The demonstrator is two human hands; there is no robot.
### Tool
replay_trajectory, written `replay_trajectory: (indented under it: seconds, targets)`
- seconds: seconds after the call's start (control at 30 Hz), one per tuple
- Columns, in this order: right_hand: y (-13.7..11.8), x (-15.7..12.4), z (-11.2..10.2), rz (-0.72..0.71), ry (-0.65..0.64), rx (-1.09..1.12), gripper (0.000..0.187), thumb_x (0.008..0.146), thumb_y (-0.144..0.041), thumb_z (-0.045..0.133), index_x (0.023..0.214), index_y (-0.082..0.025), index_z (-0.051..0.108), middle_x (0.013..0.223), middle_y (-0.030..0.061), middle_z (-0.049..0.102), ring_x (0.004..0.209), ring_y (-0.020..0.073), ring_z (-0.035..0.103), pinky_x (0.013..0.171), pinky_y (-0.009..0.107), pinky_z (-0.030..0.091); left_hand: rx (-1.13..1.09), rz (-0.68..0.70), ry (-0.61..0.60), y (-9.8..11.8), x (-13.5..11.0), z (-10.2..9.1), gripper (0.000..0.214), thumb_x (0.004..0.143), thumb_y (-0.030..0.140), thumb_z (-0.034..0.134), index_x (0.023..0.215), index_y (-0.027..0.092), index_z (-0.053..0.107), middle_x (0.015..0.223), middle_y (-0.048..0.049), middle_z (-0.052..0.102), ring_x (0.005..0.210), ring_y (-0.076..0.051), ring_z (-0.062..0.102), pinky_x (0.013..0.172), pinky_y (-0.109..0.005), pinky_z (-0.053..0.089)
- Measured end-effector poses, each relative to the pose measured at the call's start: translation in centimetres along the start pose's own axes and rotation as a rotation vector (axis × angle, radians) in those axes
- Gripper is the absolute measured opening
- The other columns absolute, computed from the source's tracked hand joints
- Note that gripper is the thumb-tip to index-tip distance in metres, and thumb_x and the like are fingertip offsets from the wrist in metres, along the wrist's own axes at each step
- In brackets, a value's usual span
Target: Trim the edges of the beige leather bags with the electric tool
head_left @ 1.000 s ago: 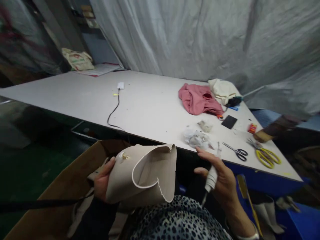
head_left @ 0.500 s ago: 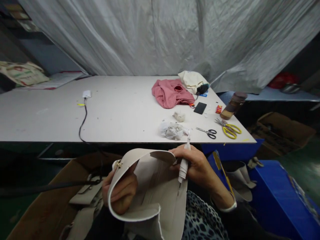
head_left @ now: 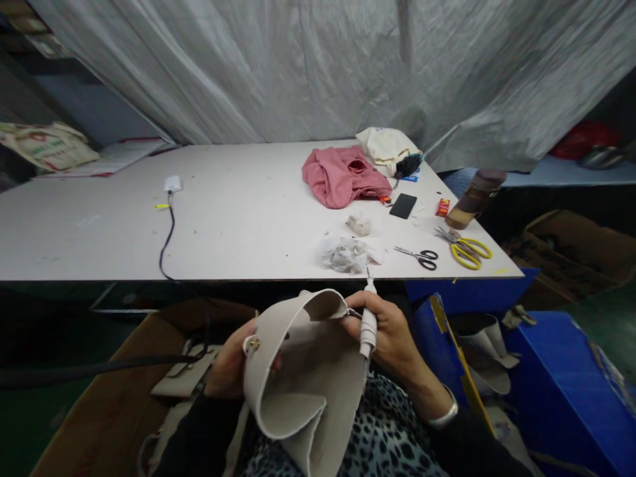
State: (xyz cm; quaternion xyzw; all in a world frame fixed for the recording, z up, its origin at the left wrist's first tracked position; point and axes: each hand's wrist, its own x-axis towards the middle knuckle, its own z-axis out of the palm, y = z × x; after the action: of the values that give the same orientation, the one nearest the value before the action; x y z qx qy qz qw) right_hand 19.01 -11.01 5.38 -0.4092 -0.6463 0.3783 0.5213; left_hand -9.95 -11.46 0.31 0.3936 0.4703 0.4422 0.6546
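Note:
A beige leather-like bag [head_left: 322, 358] lies across my lap with its mouth open and its stiff edges curled. On its left side sits a small gold-coloured fitting [head_left: 253, 344]. My left hand [head_left: 229, 363] grips that side; some of its fingers are hidden behind and inside the bag. In my right hand [head_left: 395, 334] is a slim pointed tool [head_left: 368, 331] with a white wrapped handle, held upright, a thin metal tip showing above. The same hand's fingertips pinch the bag's upper right edge, where a small dark metal bit shows.
On the white table [head_left: 238, 218] lie black scissors [head_left: 420, 257], yellow-handled snips [head_left: 467, 250], a plastic bag of small bits [head_left: 346, 255], a phone [head_left: 403, 205], a bottle [head_left: 476, 199] and pink cloth [head_left: 338, 175]. A cardboard box [head_left: 99, 411] stands left, blue bins [head_left: 561, 377] right.
My left hand has shifted from inside the bag's curled mouth to its outer left side. The bag has turned and moved slightly. My right hand still holds the tool, now more upright.

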Motion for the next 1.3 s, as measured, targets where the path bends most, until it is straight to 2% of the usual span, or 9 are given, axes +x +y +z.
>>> replay_trajectory:
  seconds: [0.13, 0.23, 0.4, 0.5, 0.6, 0.83, 0.93, 1.07, 1.3]
  targets:
    - [0.2, 0.1, 1.5, 0.006, -0.057, 0.063, 0.008, 0.086, -0.016, 0.067, 0.091, -0.018, 0.072, 0.075, -0.0022, 0.065, 0.063, 0.0103, 0.054, 0.058, 0.020, 0.041, 0.386, 0.156, 0.279, 3.4, 1.8, -0.1, 0.049, 0.077, 0.053, 0.081, 0.107, 0.015, 0.074, 0.104, -0.0118, 0.077, 0.090, -0.026, 0.072, 0.075, -0.031, 0.059]
    - [0.3, 0.7, 2.1, 0.027, -0.051, 0.071, 0.006, 0.088, -0.019, 0.068, 0.093, -0.019, 0.072, 0.075, -0.0027, 0.064, 0.061, 0.0096, 0.051, 0.057, 0.020, 0.040, 0.424, 0.249, -0.011, 6.5, 2.9, -0.5, 0.053, 0.081, 0.058, 0.076, 0.112, 0.016, 0.077, 0.126, -0.0171, 0.073, 0.115, -0.034, 0.068, 0.096, -0.041, 0.056]
    - [0.2, 1.7, 2.3, -0.031, -0.197, 0.074, 0.008, 0.091, -0.019, 0.066, 0.096, -0.019, 0.073, 0.081, -0.0006, 0.069, 0.070, 0.0114, 0.059, 0.065, 0.021, 0.045, 0.455, 0.264, -0.489, 11.0, 4.8, 0.6, 0.059, 0.085, 0.065, 0.069, 0.121, 0.019, 0.078, 0.132, -0.0185, 0.071, 0.117, -0.035, 0.068, 0.105, -0.048, 0.051]
    - [0.8, 2.0, 2.7, -0.019, -0.190, 0.038, 0.007, 0.091, -0.019, 0.069, 0.095, -0.019, 0.074, 0.080, -0.0002, 0.069, 0.069, 0.0114, 0.060, 0.065, 0.021, 0.046, 0.507, 0.154, -0.707, 11.2, 6.1, 2.4, 0.078, 0.082, 0.074, 0.066, 0.137, 0.018, 0.069, 0.134, -0.0178, 0.070, 0.122, -0.037, 0.066, 0.108, -0.047, 0.048]
    - [1.8, 2.0, 3.2, 0.062, -0.100, -0.009, 0.005, 0.089, -0.021, 0.072, 0.092, -0.019, 0.075, 0.076, -0.0006, 0.071, 0.063, 0.0106, 0.060, 0.060, 0.020, 0.045, 0.560, 0.134, -0.767, 10.0, 7.1, 3.8, 0.081, 0.079, 0.075, 0.068, 0.136, 0.017, 0.069, 0.134, -0.0151, 0.071, 0.124, -0.036, 0.065, 0.108, -0.044, 0.047]
    - [3.2, 2.0, 3.7, 0.166, 0.068, -0.186, 0.013, 0.089, -0.029, 0.075, 0.081, -0.018, 0.073, 0.060, -0.0025, 0.065, 0.052, 0.0099, 0.054, 0.051, 0.020, 0.040, 0.755, 0.132, -0.568, 8.6, 7.2, 6.2, 0.039, 0.084, 0.029, 0.074, 0.121, 0.017, 0.072, 0.116, -0.0061, 0.077, 0.105, -0.024, 0.071, 0.094, -0.031, 0.052]
    - [3.7, 2.3, 3.9, 0.167, 0.075, -0.192, 0.017, 0.089, -0.030, 0.075, 0.077, -0.018, 0.071, 0.057, -0.0030, 0.062, 0.050, 0.0093, 0.052, 0.049, 0.020, 0.037, 0.770, 0.123, -0.392, 7.8, 7.3, 7.1, 0.025, 0.081, 0.027, 0.077, 0.103, 0.016, 0.075, 0.098, -0.0038, 0.078, 0.091, -0.021, 0.071, 0.084, -0.029, 0.052]
    - [4.7, 2.5, 3.9, 0.176, 0.041, -0.143, 0.017, 0.089, -0.030, 0.075, 0.078, -0.019, 0.071, 0.058, -0.0031, 0.063, 0.049, 0.0094, 0.053, 0.048, 0.020, 0.039, 0.752, 0.098, -0.322, 6.5, 8.2, 6.8, 0.013, 0.080, 0.024, 0.077, 0.090, 0.016, 0.078, 0.091, -0.0045, 0.077, 0.088, -0.021, 0.070, 0.082, -0.029, 0.051]
    - [7.2, 3.5, -0.3, 0.203, 0.206, -0.105, 0.030, 0.107, -0.042, 0.048, 0.126, -0.025, 0.065, 0.093, 0.0038, 0.076, 0.082, 0.0177, 0.073, 0.078, 0.030, 0.057, 0.632, 0.048, -0.171, 5.5, 10.3, 5.4, 0.015, 0.087, 0.028, 0.068, 0.086, 0.016, 0.077, 0.083, -0.0056, 0.077, 0.080, -0.021, 0.069, 0.076, -0.030, 0.051]
